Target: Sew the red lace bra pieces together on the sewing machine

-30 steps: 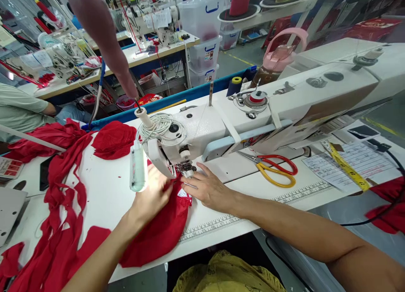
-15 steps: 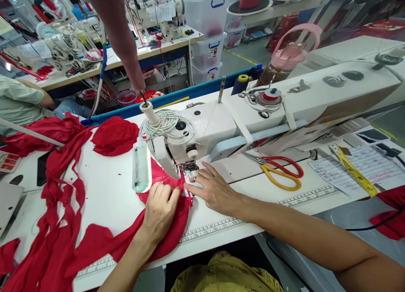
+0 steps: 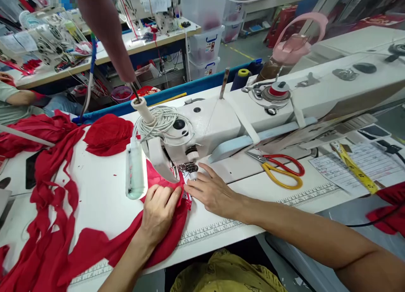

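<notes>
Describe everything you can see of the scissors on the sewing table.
The scissors have slim, metal-looking blades and two large looped handles, one red, one yellow. They lie on their side, handles spread on the white table, blades pointing toward the sewing machine. No hand touches them; the right hand is nearer. Whether the blades are fully closed is unclear.

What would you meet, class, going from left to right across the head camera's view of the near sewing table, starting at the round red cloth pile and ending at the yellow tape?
Cloth pile → left hand → right hand → scissors → yellow tape.
</notes>
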### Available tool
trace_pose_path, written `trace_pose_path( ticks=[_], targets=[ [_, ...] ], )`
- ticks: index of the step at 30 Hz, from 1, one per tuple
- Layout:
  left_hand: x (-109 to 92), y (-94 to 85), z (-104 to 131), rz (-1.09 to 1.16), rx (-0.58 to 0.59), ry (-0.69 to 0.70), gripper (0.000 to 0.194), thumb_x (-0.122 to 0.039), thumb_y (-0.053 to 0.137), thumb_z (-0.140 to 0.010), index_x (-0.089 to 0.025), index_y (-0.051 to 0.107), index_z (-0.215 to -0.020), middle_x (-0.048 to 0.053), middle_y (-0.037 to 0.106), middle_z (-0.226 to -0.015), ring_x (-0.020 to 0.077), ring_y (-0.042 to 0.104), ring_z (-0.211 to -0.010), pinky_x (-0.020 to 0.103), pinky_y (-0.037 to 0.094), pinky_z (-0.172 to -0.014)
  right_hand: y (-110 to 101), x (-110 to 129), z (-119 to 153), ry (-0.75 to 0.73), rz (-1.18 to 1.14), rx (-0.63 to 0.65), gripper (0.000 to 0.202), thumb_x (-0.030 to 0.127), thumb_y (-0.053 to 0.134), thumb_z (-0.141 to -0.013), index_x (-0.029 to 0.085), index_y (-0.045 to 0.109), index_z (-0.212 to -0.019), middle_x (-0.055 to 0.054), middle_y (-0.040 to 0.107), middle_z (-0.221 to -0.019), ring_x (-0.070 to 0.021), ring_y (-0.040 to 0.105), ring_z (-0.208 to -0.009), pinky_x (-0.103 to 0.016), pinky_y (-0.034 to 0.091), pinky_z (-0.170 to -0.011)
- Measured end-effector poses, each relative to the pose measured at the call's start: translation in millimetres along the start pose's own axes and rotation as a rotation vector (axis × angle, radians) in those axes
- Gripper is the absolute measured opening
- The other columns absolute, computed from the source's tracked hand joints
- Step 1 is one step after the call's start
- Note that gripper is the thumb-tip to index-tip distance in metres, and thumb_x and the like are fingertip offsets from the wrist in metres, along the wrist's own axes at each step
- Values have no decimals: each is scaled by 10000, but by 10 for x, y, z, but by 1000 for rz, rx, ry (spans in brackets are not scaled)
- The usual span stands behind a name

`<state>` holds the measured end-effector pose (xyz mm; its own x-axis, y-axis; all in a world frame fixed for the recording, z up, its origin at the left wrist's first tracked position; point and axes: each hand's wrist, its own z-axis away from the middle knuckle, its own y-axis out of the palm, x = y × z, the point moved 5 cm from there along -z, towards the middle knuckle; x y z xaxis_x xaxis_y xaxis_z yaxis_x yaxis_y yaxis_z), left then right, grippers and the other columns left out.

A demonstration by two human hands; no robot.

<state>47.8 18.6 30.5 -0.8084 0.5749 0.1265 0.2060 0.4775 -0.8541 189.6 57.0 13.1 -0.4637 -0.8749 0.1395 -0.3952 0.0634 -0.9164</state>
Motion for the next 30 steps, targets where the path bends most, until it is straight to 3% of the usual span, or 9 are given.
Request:
trace_pose_path(
  ticks=[3, 7, 13, 22, 26, 30],
  targets=[
    [13, -5, 23, 61, 2, -7, 214, -45, 496, -941, -119, 646, -1075, 41, 635, -781, 176, 500, -730, 374, 430, -846, -6, 8, 3, -8, 11, -20, 355, -18, 386, -923, 171, 645, -1074, -22, 644, -911, -188, 509, -886, -478, 167, -1180],
    [18, -20, 29, 112, 0, -30, 220, -36, 493, -929, -114, 654, -1058, 47, 647, -784, 177, 509, -741, 396, 414, -866, -11, -8, 7, -4, -11, -8, 342, -20, 412, -899, 177, 645, -1054, -33, 658, -962, -195, 503, -911, -465, 186, -1163],
    [26, -37, 38, 96, 2, -58, 228, -54, 487, -937, -136, 664, -1055, 30, 656, -766, 163, 514, -711, 359, 362, -760, 9, -39, 1, -5, -32, 70, 320, -17, 444, -861, 176, 651, -1010, -40, 661, -955, -205, 479, -882, -456, 231, -1116],
    [28, -24, 12, 91, 38, -61, 257, -60, 465, -952, -116, 662, -1107, 35, 663, -785, 164, 524, -714, 330, 301, -670, 13, -27, 5, -5, -29, 76, 313, -12, 470, -855, 181, 651, -1022, -44, 651, -959, -208, 479, -894, -441, 249, -1075],
    [27, -12, 6, 92, 65, -46, 253, -54, 467, -950, -108, 674, -1084, 35, 667, -783, 166, 529, -715, 365, 363, -778, 6, -54, 11, 4, -72, 38, 365, -23, 462, -837, 184, 653, -1069, -37, 652, -934, -203, 476, -882, -442, 251, -1066],
    [15, 15, 18, 57, 95, -19, 262, -66, 482, -944, -111, 669, -1122, 39, 686, -813, 178, 547, -733, 491, 360, -964, -9, -125, 21, 36, -135, -59, 429, -24, 459, -793, 190, 663, -1104, -22, 640, -864, -197, 464, -844, -434, 271, -1032]
  ],
)
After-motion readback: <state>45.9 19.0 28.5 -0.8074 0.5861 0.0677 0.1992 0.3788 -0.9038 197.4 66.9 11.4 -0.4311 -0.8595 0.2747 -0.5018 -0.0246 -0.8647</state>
